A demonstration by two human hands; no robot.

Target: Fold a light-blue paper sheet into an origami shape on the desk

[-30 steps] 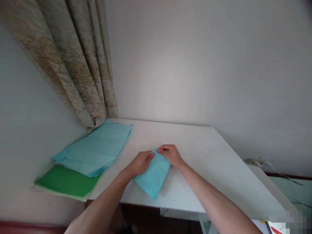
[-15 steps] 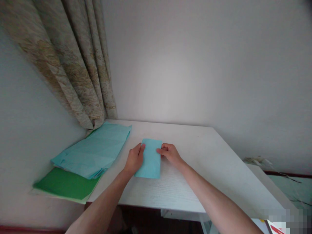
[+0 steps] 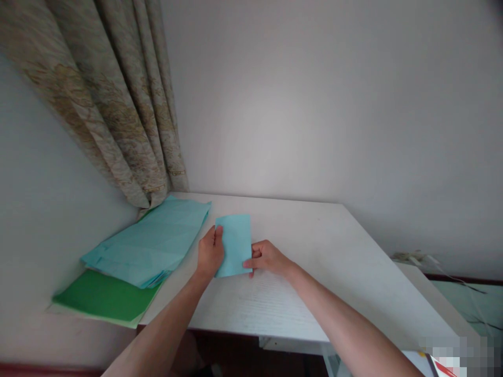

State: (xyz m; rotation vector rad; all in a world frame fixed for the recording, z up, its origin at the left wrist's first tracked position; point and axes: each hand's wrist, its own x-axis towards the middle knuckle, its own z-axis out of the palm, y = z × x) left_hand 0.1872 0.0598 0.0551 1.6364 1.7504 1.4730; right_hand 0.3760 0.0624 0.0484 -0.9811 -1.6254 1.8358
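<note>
A light-blue rectangular piece of paper (image 3: 236, 243), apparently folded, is held up between both hands above the white table. My left hand (image 3: 210, 252) grips its left edge, thumb on the front face and the fingers behind. At the lower right corner my right hand (image 3: 267, 257) pinches the paper, thumb in front and a fingertip showing just below the edge. Whether the paper touches the tabletop I cannot tell.
Large blue sheets (image 3: 153, 243) are stacked at the table's left, over green sheets (image 3: 108, 296) that overhang the edge. A patterned curtain (image 3: 129, 104) hangs at the back left. The white table (image 3: 306, 246) meets the wall behind. Cables (image 3: 416, 257) lie at the far right.
The blue paper has shifted left and slightly up with my left hand. My right hand has slid from the paper's upper right edge down to its lower right corner.
</note>
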